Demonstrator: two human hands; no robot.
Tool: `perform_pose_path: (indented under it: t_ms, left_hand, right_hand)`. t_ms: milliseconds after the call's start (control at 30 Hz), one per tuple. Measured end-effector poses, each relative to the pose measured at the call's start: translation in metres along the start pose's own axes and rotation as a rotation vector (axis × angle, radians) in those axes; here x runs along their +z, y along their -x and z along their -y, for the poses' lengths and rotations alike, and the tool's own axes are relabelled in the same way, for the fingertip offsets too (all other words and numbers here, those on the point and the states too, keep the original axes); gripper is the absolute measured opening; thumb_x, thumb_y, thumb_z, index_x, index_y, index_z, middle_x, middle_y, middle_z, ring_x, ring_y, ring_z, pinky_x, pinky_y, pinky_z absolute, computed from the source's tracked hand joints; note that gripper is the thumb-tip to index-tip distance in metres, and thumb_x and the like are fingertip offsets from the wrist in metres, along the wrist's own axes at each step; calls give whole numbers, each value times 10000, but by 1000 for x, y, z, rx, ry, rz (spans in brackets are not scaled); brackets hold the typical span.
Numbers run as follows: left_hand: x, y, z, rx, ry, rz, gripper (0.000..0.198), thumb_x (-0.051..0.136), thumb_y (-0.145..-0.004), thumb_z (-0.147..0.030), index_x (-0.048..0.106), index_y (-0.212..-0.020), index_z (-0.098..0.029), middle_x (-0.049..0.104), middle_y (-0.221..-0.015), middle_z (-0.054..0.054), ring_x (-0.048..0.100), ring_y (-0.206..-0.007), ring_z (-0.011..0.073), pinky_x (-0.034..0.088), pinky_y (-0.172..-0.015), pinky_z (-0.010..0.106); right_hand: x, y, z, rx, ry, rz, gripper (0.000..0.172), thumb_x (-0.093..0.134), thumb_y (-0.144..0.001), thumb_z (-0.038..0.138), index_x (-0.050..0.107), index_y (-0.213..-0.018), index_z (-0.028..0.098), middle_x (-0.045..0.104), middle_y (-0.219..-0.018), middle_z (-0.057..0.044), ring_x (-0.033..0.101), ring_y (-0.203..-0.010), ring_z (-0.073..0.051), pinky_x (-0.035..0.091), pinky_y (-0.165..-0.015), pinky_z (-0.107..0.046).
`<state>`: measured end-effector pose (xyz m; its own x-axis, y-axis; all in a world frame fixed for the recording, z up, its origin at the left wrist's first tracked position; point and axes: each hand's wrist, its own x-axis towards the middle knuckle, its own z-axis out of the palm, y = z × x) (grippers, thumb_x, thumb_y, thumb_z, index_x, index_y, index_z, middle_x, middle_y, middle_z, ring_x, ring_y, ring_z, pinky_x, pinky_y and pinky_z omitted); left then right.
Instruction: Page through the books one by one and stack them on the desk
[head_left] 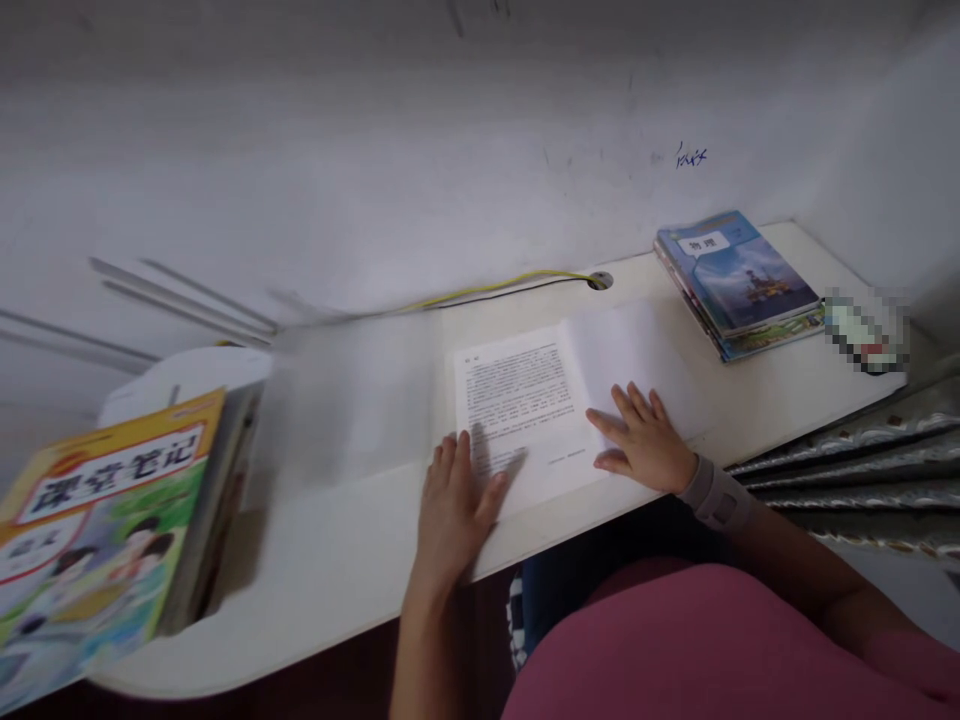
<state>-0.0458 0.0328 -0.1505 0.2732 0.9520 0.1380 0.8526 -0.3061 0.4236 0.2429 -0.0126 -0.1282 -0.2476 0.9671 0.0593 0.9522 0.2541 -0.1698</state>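
An open book (517,400) lies on the white desk, its left page printed with dense text and its right side a blank white page. A translucent sheet (352,390), blurred, spreads over the desk to the left of the printed page. On the page's lower left edge rests my left hand (454,505), fingers stretched out and thumb apart. My right hand (641,440) lies flat with spread fingers on the lower part of the blank page. Neither hand grips anything.
Stacked books with a yellow-green cover (112,530) stand at the desk's left end. Another stack, topped by a blue book (742,275), sits at the back right, beside a pixelated object (862,330). A yellow cable (517,278) runs along the wall to a hole in the desk (600,281).
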Motion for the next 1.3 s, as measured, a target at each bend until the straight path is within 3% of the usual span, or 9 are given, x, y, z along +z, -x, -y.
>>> perform_pose_path:
  t_ms: [800, 900, 1100, 1200, 1300]
  left_hand:
    - [2, 0, 1, -7, 68, -22, 768, 422, -868, -569, 307, -1444, -74, 293, -1501, 212, 199, -1412, 351, 212, -1123, 571]
    - [-3, 1, -5, -83, 205, -61, 728, 466, -858, -551, 360, -1427, -110, 351, -1483, 183, 263, -1394, 340, 232, -1130, 539]
    - [-16, 7, -20, -364, 602, -298, 555, 531, -846, -531, 552, -1289, -198, 559, -1325, 118, 522, -1221, 282, 374, -1075, 449]
    - [-18, 7, -21, -461, 791, -294, 542, 601, -795, -533, 614, -1204, -178, 609, -1257, 122, 586, -1139, 277, 384, -1064, 465]
    - [-20, 5, -19, -539, 996, -226, 561, 662, -745, -517, 622, -1166, -148, 636, -1212, 139, 605, -1115, 274, 398, -1055, 461]
  right_hand:
    - [2, 5, -11, 8, 69, -45, 640, 406, -881, 614, 349, -1438, 305, 289, -1513, -181, 239, -1389, -383, 177, -1069, -606]
    - [3, 6, -12, 4, 64, -43, 633, 430, -882, 595, 347, -1439, 306, 279, -1519, -175, 236, -1390, -384, 188, -1061, -617]
    - [-9, 3, -1, -24, 9, -105, 571, 520, -889, 428, 401, -1414, 238, 264, -1529, -163, 208, -1406, -357, 204, -1074, -606]
    - [-11, 0, 11, -152, -10, -135, 514, 493, -912, 336, 406, -1406, 223, 268, -1535, -121, 181, -1425, -287, 175, -1113, -566]
    - [-2, 0, 20, -213, -16, -102, 556, 494, -907, 425, 417, -1395, 169, 327, -1505, -147, 213, -1415, -290, 194, -1121, -548]
